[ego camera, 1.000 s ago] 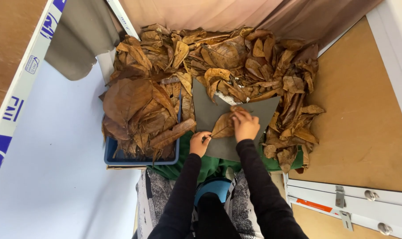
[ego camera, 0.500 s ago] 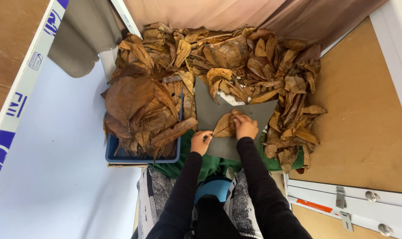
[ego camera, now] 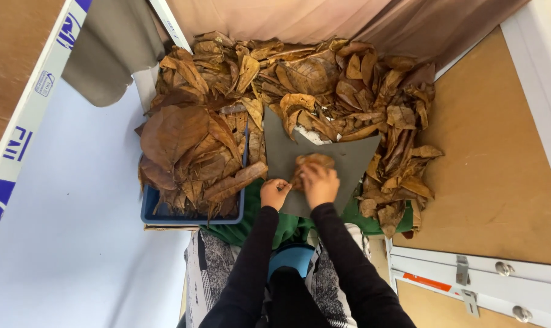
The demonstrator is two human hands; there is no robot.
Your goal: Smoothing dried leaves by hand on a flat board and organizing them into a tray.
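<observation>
A dry brown leaf (ego camera: 312,161) lies on a grey board (ego camera: 348,164) in front of me. My right hand (ego camera: 319,184) presses down on the leaf's near part, fingers curled over it. My left hand (ego camera: 275,193) pinches the leaf's near left edge at the stem end. Both arms wear black sleeves. Part of the leaf is hidden under my right hand.
A blue tray (ego camera: 190,216) at left is heaped with large dry leaves (ego camera: 184,146). A loose leaf pile (ego camera: 348,85) rings the board at back and right. A green cloth (ego camera: 287,228) lies under the board. A brown wooden panel (ego camera: 494,158) and white frame stand to the right.
The leaf has been drawn nearer and bunched under my right hand, which slid slightly left and closer to me. My left hand stays at the leaf's near edge.
</observation>
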